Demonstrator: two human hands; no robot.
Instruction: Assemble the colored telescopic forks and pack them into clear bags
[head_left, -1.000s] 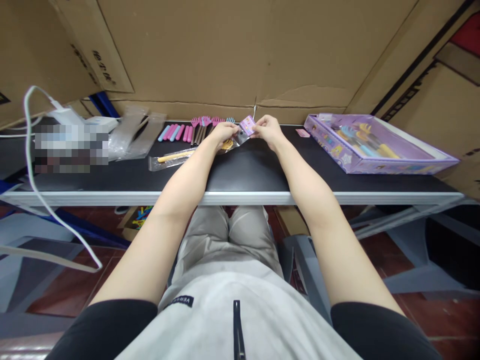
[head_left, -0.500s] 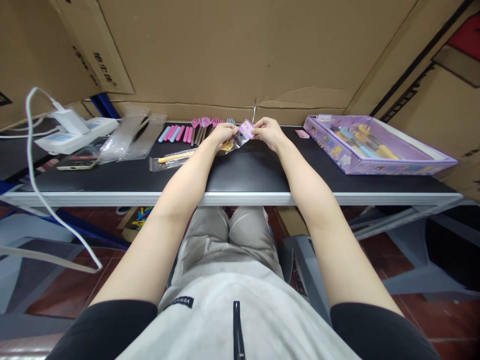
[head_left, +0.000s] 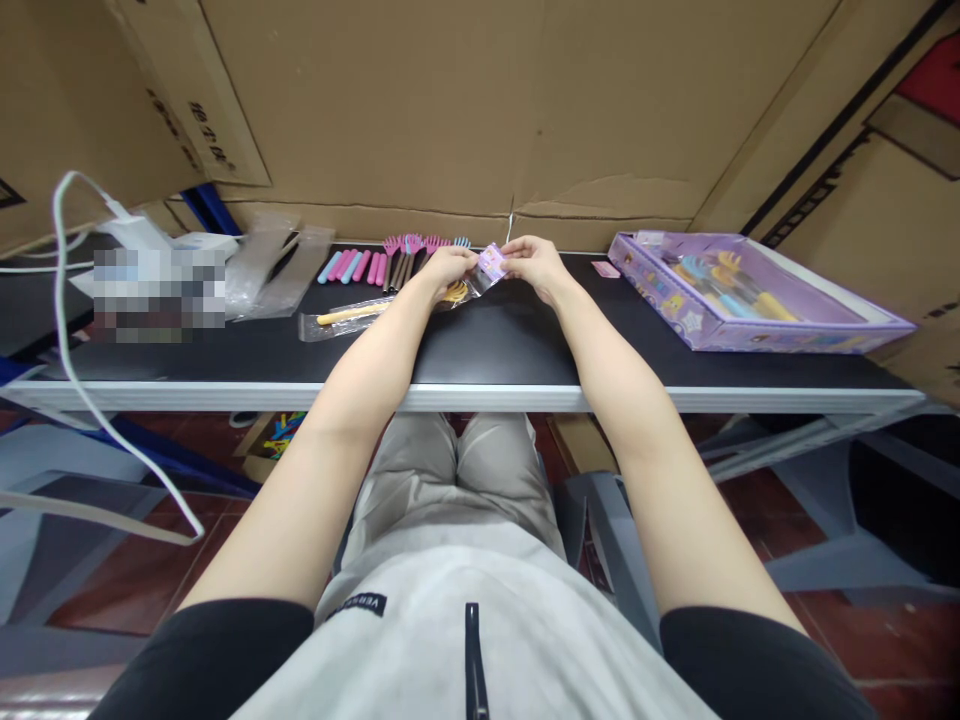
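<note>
On the table [head_left: 487, 350], a small card [head_left: 492, 261] sits pinched between the fingers of the left hand [head_left: 448, 268] and right hand [head_left: 534, 262]. A bagged utensil [head_left: 352, 316] lies left of the fingers and a row of forks [head_left: 401, 255] just behind-left. A boxed set [head_left: 750, 300] sits well right, with a tag [head_left: 604, 267] between.

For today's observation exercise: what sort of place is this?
Probably a toy-packing bench: cardboard cartons wall in the black table, pink and blue toy pieces lie in a row, and the left hand and right hand hold a purple card.
</note>
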